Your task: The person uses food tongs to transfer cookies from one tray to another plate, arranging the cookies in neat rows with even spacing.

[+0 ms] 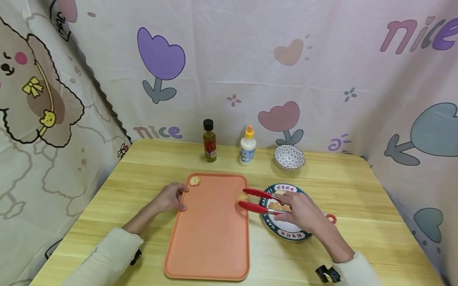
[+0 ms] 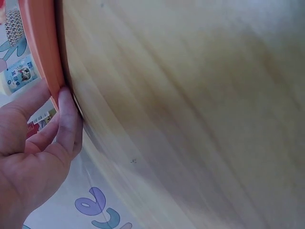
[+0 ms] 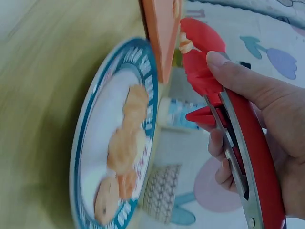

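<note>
My left hand (image 1: 173,197) pinches the left edge of an orange tray (image 1: 211,238) between thumb and fingers, near its far corner. One round cookie (image 1: 195,181) lies in that corner. My right hand (image 1: 298,212) grips red-tipped tongs (image 1: 258,193), with the palm facing the handles in the right wrist view. Between the tong tips is another cookie (image 1: 242,198), held over the tray's right edge. Below the right hand sits a round plate (image 1: 290,235) with a dark lettered rim. Several cookies (image 3: 122,150) lie on it, partly hidden by the hand in the head view.
Behind the tray stand a dark-capped bottle (image 1: 210,145) and a white bottle with a yellow cap (image 1: 247,149). A small patterned bowl (image 1: 290,157) is behind the plate. Printed cloth (image 1: 222,51) hangs along the back of the wooden table (image 1: 343,186).
</note>
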{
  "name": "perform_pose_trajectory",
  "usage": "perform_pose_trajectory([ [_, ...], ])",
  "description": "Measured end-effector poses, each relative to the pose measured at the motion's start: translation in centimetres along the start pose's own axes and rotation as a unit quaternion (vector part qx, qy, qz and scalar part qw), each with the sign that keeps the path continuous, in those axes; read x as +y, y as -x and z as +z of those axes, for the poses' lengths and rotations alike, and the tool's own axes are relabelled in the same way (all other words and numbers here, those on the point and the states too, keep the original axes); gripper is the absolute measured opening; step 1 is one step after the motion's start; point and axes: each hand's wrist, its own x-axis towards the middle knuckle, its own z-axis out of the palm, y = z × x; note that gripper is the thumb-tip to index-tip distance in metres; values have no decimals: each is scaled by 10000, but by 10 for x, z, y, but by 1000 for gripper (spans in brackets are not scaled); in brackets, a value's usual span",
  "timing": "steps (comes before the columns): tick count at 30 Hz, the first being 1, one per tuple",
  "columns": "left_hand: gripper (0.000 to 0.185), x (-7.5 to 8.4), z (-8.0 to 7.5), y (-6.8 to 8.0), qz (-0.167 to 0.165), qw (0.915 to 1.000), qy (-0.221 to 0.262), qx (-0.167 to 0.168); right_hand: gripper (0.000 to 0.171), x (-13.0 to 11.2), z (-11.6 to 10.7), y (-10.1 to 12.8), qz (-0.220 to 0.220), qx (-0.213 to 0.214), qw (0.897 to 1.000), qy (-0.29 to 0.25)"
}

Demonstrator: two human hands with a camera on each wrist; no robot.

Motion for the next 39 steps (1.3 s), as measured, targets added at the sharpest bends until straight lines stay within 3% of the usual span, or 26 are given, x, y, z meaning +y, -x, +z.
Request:
perform_pose_trajectory([
  [13,52,0,1,-1,87,9999,-77,21,62,35,-21,51,764,-100,9969,138],
  [22,52,2,0,-1,2,10000,32,-2,62,50,-37,71,805,-247,9964,106],
  [29,52,1,0,-1,19,10000,-19,-5,60,56,-34,83,906,-717,9933,-86],
  [39,52,1,0,-1,-13,10000,-5,-36,61,62,-24,93,1065,-1006,9891,-141],
])
